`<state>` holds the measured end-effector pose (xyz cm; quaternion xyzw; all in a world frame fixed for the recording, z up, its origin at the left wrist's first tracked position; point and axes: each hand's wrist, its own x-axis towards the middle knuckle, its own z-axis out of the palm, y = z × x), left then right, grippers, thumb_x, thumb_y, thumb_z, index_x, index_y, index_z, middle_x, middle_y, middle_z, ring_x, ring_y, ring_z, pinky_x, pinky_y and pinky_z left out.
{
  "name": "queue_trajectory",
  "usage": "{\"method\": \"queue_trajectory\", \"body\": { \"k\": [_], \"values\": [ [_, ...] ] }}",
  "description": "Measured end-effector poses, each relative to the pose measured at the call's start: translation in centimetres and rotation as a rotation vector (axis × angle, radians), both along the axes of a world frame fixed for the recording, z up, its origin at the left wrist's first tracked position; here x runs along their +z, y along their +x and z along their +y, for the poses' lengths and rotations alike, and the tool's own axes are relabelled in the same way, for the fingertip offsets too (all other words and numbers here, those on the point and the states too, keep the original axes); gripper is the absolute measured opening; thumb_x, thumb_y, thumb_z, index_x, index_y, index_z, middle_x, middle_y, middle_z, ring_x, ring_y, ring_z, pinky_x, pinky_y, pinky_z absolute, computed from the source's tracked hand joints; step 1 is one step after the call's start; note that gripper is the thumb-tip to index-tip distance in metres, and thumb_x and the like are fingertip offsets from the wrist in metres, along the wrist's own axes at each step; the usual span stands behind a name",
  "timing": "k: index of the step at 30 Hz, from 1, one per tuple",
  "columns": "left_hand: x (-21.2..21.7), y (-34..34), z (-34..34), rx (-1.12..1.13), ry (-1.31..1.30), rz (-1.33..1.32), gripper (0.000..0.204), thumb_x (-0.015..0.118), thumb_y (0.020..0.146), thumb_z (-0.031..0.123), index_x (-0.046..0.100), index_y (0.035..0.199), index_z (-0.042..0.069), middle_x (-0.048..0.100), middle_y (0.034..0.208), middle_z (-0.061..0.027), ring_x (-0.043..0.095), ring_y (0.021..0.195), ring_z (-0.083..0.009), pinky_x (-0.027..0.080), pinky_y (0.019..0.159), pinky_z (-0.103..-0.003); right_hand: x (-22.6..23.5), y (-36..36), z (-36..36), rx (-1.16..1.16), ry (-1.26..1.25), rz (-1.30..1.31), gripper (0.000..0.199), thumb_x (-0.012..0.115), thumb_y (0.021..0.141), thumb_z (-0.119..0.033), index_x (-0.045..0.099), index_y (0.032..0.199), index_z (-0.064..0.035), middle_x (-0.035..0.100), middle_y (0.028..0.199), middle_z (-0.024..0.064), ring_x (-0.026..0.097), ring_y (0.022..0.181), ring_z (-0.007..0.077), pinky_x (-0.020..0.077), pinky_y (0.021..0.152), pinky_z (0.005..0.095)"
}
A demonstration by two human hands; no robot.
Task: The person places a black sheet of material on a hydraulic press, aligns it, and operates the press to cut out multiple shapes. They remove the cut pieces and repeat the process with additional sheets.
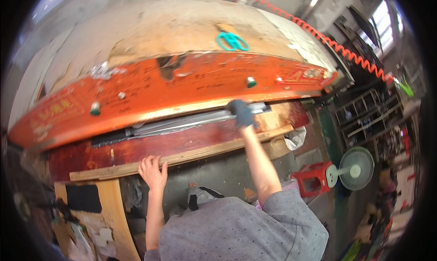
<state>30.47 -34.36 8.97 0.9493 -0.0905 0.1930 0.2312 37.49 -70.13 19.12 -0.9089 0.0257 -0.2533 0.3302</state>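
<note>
My left hand (153, 171) is bare. Its fingers lie apart on the near edge of a long wooden strip (200, 154). A dark glove covers my right hand (241, 113), which reaches farther out to the gap beneath the orange panel (182, 83). Those fingers look curled closed, but blur hides what they hold, if anything. Just left of the glove, pale grey metal bars (182, 122) lie lengthwise in the gap. A dark red worn board (136, 148) runs between the bars and the wooden strip.
Teal-handled scissors (232, 41) lie on the worn tabletop (173, 22). Green-and-white knobs (251, 82) stick out of the panel. An orange coiled hose (318, 33) crosses the far right. A red stool (313, 179) and a fan (356, 168) stand at right, a wooden table (119, 215) at lower left.
</note>
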Motion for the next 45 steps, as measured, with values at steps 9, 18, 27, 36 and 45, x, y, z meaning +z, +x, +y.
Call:
{"method": "queue_trajectory", "body": {
  "k": [9, 18, 27, 36, 45],
  "values": [
    [-1.2, 0.4, -0.9, 0.032, 0.189, -0.033, 0.035, 0.054, 0.092, 0.042, 0.062, 0.117, 0.018, 0.058, 0.119, -0.004, 0.048, 0.119, -0.0238, 0.025, 0.106, -0.047, -7.8, -11.5, 4.4, -0.087, -0.324, 0.062, 0.029, 0.065, 0.077, -0.033, 0.067, 0.098, -0.0124, 0.062, 0.098, 0.007, 0.056, 0.099, 0.0281, 0.0396, 0.094, 0.0467],
    [-1.1, -0.1, -0.9, 0.039, 0.254, 0.037, 0.035, 0.06, 0.087, 0.041, 0.064, 0.113, 0.018, 0.06, 0.116, -0.0056, 0.05, 0.116, -0.0249, 0.03, 0.104, -0.045, -6.6, -11.2, 4.7, -0.1, -0.376, 0.289, 0.027, 0.063, 0.079, -0.033, 0.07, 0.093, -0.0112, 0.067, 0.096, 0.0102, 0.059, 0.096, 0.0298, 0.0401, 0.094, 0.0447],
    [-1.7, -0.1, 0.8, -0.087, 0.068, 0.113, 0.035, 0.058, 0.086, 0.04, 0.065, 0.111, 0.016, 0.061, 0.11, -0.0032, 0.052, 0.113, -0.0222, 0.027, 0.105, -0.047, -6.9, -9.8, 4.4, 0.063, -0.437, 0.35, 0.034, 0.058, 0.081, -0.04, 0.071, 0.098, -0.0133, 0.069, 0.094, 0.0134, 0.063, 0.091, 0.034, 0.0463, 0.084, 0.0457],
    [-2.0, -2.8, 3.1, -0.129, -0.006, 0.166, 0.032, 0.062, 0.083, 0.036, 0.066, 0.11, 0.017, 0.06, 0.108, -0.0062, 0.051, 0.111, -0.0244, 0.028, 0.101, -0.046, -4.2, -6.5, 9.5, 0.041, -0.162, 0.689, 0.05, 0.054, 0.084, -0.05, 0.069, 0.103, -0.0059, 0.066, 0.104, 0.0215, 0.062, 0.1, 0.0365, 0.0473, 0.087, 0.0437],
    [-1.8, -8.3, 6.5, -0.129, -0.195, 0.197, 0.02, 0.063, 0.084, 0.032, 0.07, 0.075, 0.016, 0.064, 0.072, -0.0019, 0.063, 0.075, -0.0213, 0.046, 0.071, -0.038, -1.6, 2.7, 21.6, -0.066, -0.345, 0.398, 0.092, 0.069, 0.066, -0.064, 0.05, 0.135, -0.0071, 0.048, 0.137, 0.0244, 0.047, 0.125, 0.038, 0.0383, 0.104, 0.0442]
  ]
}}
